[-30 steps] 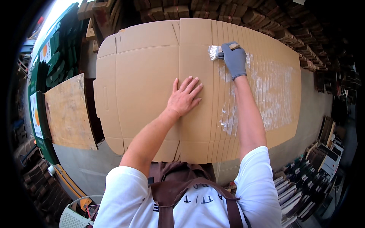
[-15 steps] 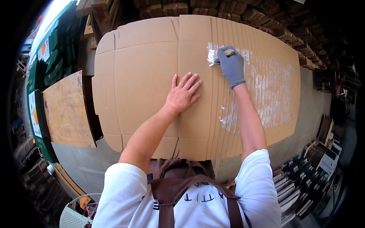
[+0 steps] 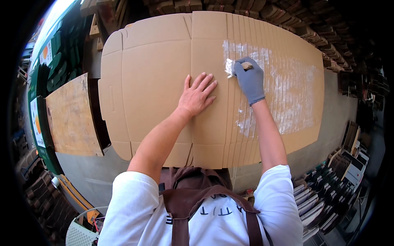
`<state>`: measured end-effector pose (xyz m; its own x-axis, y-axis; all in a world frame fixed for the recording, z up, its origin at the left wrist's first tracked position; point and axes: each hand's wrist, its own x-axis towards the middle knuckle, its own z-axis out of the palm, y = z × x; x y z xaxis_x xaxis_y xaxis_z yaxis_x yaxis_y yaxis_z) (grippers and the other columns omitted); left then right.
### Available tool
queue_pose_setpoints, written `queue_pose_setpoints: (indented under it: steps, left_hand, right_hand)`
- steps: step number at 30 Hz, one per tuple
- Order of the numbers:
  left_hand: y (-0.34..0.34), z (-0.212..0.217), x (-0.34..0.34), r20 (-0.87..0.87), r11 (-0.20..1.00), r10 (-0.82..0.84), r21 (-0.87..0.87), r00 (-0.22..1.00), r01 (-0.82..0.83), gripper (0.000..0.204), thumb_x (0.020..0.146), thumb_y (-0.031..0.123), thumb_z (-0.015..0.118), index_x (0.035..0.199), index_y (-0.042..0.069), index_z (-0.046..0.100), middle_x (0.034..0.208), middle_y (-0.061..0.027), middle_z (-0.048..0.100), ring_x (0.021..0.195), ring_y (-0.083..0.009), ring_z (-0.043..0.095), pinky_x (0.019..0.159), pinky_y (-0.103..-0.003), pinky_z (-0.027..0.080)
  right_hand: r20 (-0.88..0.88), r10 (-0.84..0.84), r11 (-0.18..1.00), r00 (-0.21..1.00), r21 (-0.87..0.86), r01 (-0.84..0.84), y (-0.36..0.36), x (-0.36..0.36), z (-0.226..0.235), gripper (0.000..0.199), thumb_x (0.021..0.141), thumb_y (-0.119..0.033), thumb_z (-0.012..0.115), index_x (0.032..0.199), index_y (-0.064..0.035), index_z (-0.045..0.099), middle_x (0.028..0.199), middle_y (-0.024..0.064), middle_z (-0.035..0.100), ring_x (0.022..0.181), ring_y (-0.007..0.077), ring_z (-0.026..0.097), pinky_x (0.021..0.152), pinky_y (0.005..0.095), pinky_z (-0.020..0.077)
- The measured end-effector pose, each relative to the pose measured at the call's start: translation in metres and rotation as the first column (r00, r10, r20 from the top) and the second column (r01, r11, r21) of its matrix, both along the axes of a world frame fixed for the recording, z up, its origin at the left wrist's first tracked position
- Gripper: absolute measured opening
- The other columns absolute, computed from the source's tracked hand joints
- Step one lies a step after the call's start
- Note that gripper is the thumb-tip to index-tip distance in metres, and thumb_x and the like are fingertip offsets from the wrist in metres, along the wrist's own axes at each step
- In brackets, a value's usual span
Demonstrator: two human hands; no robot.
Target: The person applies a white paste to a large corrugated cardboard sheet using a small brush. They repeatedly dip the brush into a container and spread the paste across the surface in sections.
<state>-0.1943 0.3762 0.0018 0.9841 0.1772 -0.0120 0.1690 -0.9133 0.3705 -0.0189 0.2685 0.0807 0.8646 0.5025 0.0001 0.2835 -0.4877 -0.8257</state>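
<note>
A fan of brown cardboard sheets (image 3: 160, 98) lies flat in front of me, creased and slotted, with their right edges staggered in narrow strips. My left hand (image 3: 197, 94), bare, rests palm down with fingers spread on the top sheet, near its middle crease. In a grey glove, my right hand (image 3: 250, 80) is closed around a brush (image 3: 246, 65). Its wooden handle end pokes out of the fist, and the whitish bristles touch the left border of the strips. A wet, whitish, glue-like coating (image 3: 293, 96) shines across the strips to the right of the glove.
A wooden board (image 3: 72, 117) stands left of the cardboard, beside green stacked pieces (image 3: 59, 61). Stacks of folded cardboard (image 3: 283, 18) line the far side. Several packed flat panels (image 3: 314, 203) sit at the lower right. Grey floor (image 3: 92, 176) shows around the sheets.
My right hand has drawn the brush toward me along the left edge of the strips, leaving a whitish coating behind it. My left hand stays on the same spot of cardboard.
</note>
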Motion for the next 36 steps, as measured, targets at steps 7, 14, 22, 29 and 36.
queue_pose_setpoints:
  steps: [7, 14, 22, 29, 36]
  left_hand:
    - [0.0, 0.0, 0.0, -0.003, 1.0, -0.006, 0.005, 1.0, 0.006, 0.052, 0.094, 0.043, 0.051, 0.142, 0.024, 0.044, 0.152, 0.0008, 0.034, 0.143, -0.0218, 0.026, 0.115, -0.058, 0.015]
    - [-0.001, 0.001, 0.001, -0.015, 1.0, 0.002, -0.005, 1.0, -0.002, 0.052, 0.094, 0.043, 0.052, 0.141, 0.023, 0.045, 0.152, 0.0004, 0.034, 0.143, -0.0222, 0.025, 0.115, -0.057, 0.014]
    - [-0.003, 0.003, 0.003, -0.021, 1.0, -0.008, 0.015, 1.0, 0.008, 0.051, 0.095, 0.044, 0.049, 0.141, 0.023, 0.045, 0.152, 0.001, 0.034, 0.143, -0.0204, 0.025, 0.114, -0.058, 0.016]
    - [-0.001, -0.002, 0.001, 0.016, 1.0, 0.005, -0.001, 1.0, -0.005, 0.051, 0.093, 0.043, 0.053, 0.14, 0.023, 0.046, 0.151, 0.001, 0.035, 0.142, -0.0217, 0.026, 0.114, -0.057, 0.016]
    - [-0.001, 0.0, 0.0, 0.023, 1.0, 0.009, 0.003, 1.0, -0.009, 0.051, 0.094, 0.043, 0.051, 0.141, 0.024, 0.045, 0.152, 0.0014, 0.034, 0.142, -0.0209, 0.026, 0.115, -0.056, 0.017]
  right_hand:
    - [0.015, -0.032, 0.999, 0.999, -0.017, 0.032, -0.018, -0.013, 0.002, 0.011, 0.085, -0.017, 0.061, 0.083, -0.0061, 0.064, 0.083, 0.0158, 0.062, 0.075, 0.0342, 0.062, 0.069, 0.04, 0.0499]
    - [0.328, 0.06, 0.967, 0.943, -0.254, 0.027, -0.05, -0.019, 0.011, 0.01, 0.084, -0.01, 0.061, 0.095, -0.0084, 0.061, 0.097, 0.0126, 0.061, 0.084, 0.0343, 0.063, 0.073, 0.0427, 0.0534]
    - [0.459, 0.238, 0.906, 0.856, -0.422, -0.026, -0.049, -0.003, -0.016, 0.023, 0.086, -0.003, 0.061, 0.108, -0.0089, 0.064, 0.103, 0.0136, 0.063, 0.089, 0.0337, 0.064, 0.077, 0.0379, 0.0532]
    - [0.16, 0.115, 0.991, 0.98, -0.086, -0.103, -0.053, -0.051, -0.004, 0.009, 0.086, -0.012, 0.063, 0.094, -0.0081, 0.066, 0.092, 0.0119, 0.064, 0.079, 0.0327, 0.065, 0.071, 0.0378, 0.0522]
    - [0.116, 0.007, 1.0, 0.993, -0.016, -0.005, -0.054, -0.056, -0.01, 0.009, 0.085, -0.012, 0.064, 0.092, -0.0067, 0.065, 0.09, 0.0146, 0.063, 0.079, 0.032, 0.063, 0.07, 0.037, 0.0511]
